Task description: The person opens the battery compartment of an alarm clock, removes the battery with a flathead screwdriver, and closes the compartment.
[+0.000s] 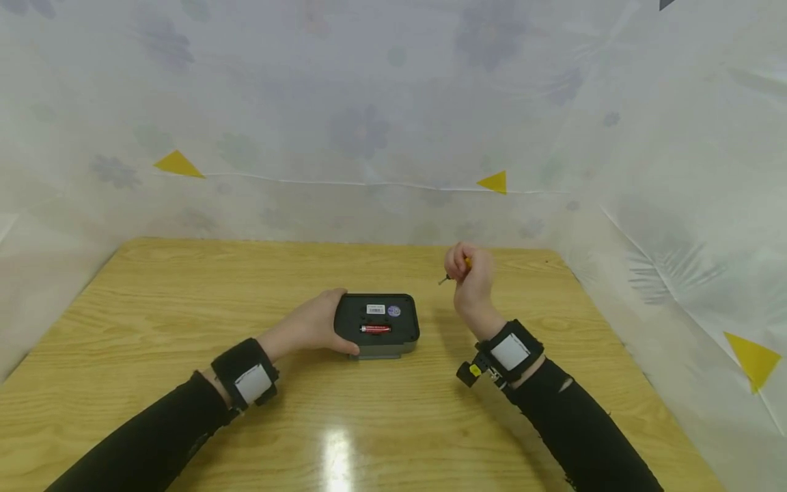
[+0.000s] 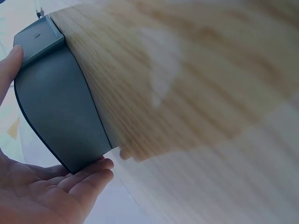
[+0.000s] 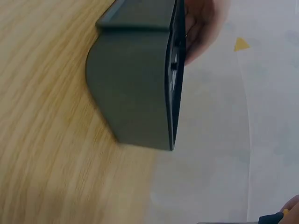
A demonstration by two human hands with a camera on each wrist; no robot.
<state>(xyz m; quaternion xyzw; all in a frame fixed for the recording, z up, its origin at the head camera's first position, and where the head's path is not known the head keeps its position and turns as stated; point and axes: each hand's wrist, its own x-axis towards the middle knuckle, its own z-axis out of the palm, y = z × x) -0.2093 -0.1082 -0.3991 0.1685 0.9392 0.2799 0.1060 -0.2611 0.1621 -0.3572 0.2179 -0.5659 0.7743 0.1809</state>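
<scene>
Left grip [image 1: 315,324] clamps dark case [image 1: 393,337] by one side, right grip [image 1: 471,273] clamps screwdriver [image 1: 445,279], handle [image 1: 468,262] mostly hidden from here.

The right hand [image 1: 475,280] covered most of the handle of the screwdriver [image 1: 445,279], whose tip was too small to identify. Print on the white label [image 1: 376,309], round sticker [image 1: 394,311] and red battery [image 1: 375,329] was too tiny to read. The device [image 1: 402,335] hid its table-facing side and, from the right wrist, part of the left hand [image 1: 316,322]. Both black sleeves [image 1: 154,430] were cut off at the near edge of the head view.
</scene>
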